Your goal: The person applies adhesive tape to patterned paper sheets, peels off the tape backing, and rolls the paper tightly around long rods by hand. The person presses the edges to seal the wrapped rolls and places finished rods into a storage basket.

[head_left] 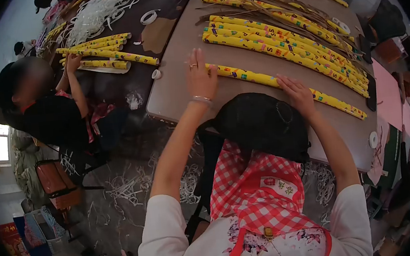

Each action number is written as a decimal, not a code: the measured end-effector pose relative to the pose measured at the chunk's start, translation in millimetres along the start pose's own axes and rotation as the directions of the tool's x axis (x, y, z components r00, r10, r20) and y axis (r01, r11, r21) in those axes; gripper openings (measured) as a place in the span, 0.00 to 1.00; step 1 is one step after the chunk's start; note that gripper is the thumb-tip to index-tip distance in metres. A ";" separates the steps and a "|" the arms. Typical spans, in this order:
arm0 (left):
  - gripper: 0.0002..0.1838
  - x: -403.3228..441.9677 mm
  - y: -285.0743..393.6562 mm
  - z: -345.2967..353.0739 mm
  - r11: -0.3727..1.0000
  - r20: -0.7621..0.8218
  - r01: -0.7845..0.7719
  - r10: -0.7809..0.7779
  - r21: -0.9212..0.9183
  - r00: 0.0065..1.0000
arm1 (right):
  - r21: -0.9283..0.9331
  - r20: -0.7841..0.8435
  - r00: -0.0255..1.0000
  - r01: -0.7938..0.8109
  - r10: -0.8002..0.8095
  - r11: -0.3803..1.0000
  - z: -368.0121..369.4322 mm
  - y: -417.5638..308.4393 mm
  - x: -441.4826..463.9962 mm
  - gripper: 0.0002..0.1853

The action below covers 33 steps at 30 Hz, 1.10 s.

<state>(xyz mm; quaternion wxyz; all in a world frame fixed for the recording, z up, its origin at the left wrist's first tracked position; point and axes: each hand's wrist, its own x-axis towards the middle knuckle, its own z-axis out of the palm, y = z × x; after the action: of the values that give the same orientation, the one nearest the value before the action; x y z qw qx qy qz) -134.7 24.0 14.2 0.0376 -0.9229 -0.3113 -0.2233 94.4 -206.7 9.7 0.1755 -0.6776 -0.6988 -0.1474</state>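
A long yellow tube with a colourful printed pattern lies across the brown table in front of me. Fingers stretched out and flat, my left hand rests at the tube's left end and covers that tip. My right hand lies over the tube's middle, its fingers extended across the top and not wrapped round it. Just beyond them, several matching yellow tubes lie side by side. Farther back, brown strips are strewn over more yellow tubes.
A white tape roll sits near the table's right edge, and a small white roll at the left. A co-worker handles yellow tubes at the dark table. White strips are heaped there; more litter the floor. Another person's hands show at the far side.
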 end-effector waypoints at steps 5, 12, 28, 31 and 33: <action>0.49 11.0 33.5 20.5 0.217 0.279 0.827 -0.871 -0.518 0.403 | -0.021 -0.005 1.000 -0.006 0.005 1.000 2.5 2.5 -2.0 0.27; 0.44 5.4 -9.3 49.7 0.149 0.396 0.803 -0.809 -0.577 0.434 | -0.013 -0.003 1.000 -0.008 0.008 1.000 6.6 5.5 -5.3 0.27; 0.18 1.4 -22.1 31.2 -0.321 0.526 0.469 -0.742 -0.823 0.415 | -0.010 0.015 1.000 -0.020 0.020 1.000 2.2 5.2 -6.2 0.28; 0.19 0.1 -29.2 23.9 -0.397 0.593 0.474 -0.700 -0.786 0.398 | -0.014 0.021 0.999 -0.024 0.024 1.000 1.5 5.2 -5.8 0.29; 0.21 3.8 -31.5 16.9 -0.420 0.621 0.479 -0.666 -0.770 0.414 | -0.006 -0.005 1.000 -0.014 0.014 1.000 5.3 7.7 -7.2 0.30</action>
<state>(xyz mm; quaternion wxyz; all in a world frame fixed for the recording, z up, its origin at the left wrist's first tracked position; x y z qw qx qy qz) -144.0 55.0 -1.5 -0.6773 -0.3339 -0.5134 -0.4077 102.0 -210.6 1.5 0.1763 -0.6827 -0.6931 -0.1497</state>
